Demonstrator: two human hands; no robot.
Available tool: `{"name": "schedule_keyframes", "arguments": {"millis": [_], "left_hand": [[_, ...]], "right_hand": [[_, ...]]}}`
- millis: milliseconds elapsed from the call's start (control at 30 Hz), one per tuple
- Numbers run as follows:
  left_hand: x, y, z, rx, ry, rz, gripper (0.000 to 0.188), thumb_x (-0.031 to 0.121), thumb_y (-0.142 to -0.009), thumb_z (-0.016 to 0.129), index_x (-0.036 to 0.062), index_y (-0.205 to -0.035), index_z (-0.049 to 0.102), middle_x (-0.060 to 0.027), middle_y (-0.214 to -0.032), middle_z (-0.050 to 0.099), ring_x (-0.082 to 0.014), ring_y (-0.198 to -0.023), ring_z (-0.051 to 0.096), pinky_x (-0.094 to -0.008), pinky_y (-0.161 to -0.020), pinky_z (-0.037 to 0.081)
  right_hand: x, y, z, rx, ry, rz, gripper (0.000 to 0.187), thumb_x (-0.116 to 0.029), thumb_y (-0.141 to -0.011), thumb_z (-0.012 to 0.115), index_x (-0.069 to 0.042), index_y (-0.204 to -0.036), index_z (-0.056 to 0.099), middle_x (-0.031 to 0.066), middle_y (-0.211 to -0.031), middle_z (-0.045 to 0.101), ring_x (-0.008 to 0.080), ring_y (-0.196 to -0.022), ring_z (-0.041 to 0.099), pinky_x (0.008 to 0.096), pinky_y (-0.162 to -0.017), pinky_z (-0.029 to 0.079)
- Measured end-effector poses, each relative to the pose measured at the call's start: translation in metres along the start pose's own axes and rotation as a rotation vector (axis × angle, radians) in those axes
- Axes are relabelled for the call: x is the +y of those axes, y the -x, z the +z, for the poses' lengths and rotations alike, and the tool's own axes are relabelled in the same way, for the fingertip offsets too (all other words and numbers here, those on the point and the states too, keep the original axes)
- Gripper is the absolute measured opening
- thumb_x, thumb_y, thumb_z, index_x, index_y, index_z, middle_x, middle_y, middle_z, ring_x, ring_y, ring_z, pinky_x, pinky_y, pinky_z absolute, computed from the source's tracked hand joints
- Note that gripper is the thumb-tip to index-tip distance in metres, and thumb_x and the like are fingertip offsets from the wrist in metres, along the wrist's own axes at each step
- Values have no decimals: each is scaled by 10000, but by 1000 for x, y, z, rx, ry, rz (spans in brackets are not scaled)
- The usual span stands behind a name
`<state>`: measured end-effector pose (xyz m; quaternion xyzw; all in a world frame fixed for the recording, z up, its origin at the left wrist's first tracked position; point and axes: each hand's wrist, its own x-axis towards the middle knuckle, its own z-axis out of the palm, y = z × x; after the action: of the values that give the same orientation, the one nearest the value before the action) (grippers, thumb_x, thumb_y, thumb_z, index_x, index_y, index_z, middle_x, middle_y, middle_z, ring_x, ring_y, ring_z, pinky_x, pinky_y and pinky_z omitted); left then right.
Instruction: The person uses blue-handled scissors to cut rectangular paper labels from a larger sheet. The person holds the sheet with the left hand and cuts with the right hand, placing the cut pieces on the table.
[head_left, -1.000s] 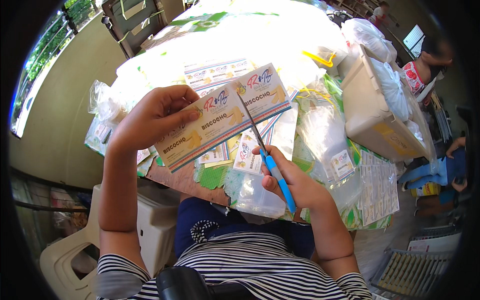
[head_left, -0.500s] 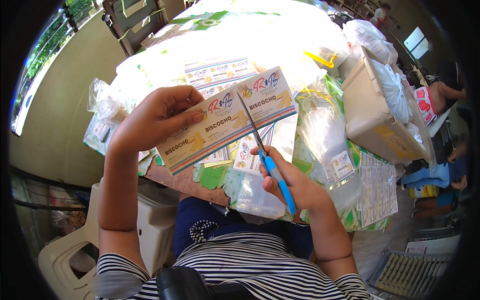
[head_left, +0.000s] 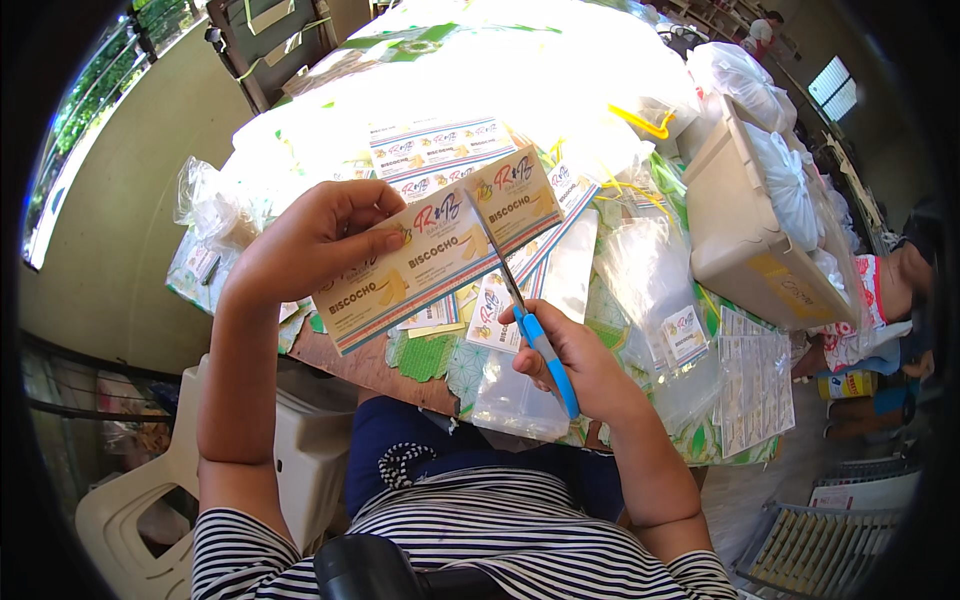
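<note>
A printed strip of labels (head_left: 375, 295), white with blue and red stripes along its edge, is held up over the table. My left hand (head_left: 325, 235) pinches its upper edge near the left end, thumb in front. In my right hand (head_left: 580, 375) is a pair of scissors (head_left: 545, 352) with blue and grey handles. Their blades lie across the strip between two labels, looking nearly closed, and the label to the right of them tips away. Below the strip lie more label sheets (head_left: 440, 140) and loose cut labels (head_left: 493, 312).
Clear plastic bags (head_left: 518, 392) lie along the table's near edge. At the right stands a beige bin (head_left: 735, 225) full of bags, with bundled label sheets (head_left: 757, 385) near it. A yellow hook-shaped item (head_left: 645, 122) lies farther back. Another person's arm (head_left: 905, 275) shows at far right.
The scissors have shifted slightly left, and the strip's right end has dipped and turned away. My left hand has barely moved. The person at far right has changed position.
</note>
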<state>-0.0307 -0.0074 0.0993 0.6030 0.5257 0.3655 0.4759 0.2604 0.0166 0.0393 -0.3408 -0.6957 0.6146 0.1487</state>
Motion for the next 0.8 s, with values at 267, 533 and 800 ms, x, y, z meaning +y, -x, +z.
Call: {"name": "schedule_keyframes", "arguments": {"millis": [267, 533, 800], "left_hand": [[-2, 1, -1, -84, -60, -49, 180, 72, -900, 618, -53, -1024, 581, -70, -872, 695, -31, -767, 574, -208, -668, 480], [-11, 5, -9, -69, 2, -98, 214, 87, -898, 630, -50, -1054, 579, -66, -872, 693, -41, -765, 585, -212, -657, 485], [-56, 35, -8, 179, 329, -144, 278, 103, -874, 672, -30, -1100, 579, -59, -877, 692, -78, -775, 644, -229, -681, 533]], "right_hand": [[1, -9, 10, -30, 36, -120, 559, -402, -927, 587, -48, -1320, 408, -21, -783, 405, 66, -687, 402, 196, -599, 369], [1, -16, 11, -39, -84, -49, 566, -419, -897, 625, -59, -1291, 439, -32, -751, 422, 40, -598, 392, 199, -542, 356], [9, -27, 6, 52, -245, 2, 474, -370, -899, 632, -46, -1215, 493, -31, -691, 479, 38, -547, 413, 200, -521, 370]]}}
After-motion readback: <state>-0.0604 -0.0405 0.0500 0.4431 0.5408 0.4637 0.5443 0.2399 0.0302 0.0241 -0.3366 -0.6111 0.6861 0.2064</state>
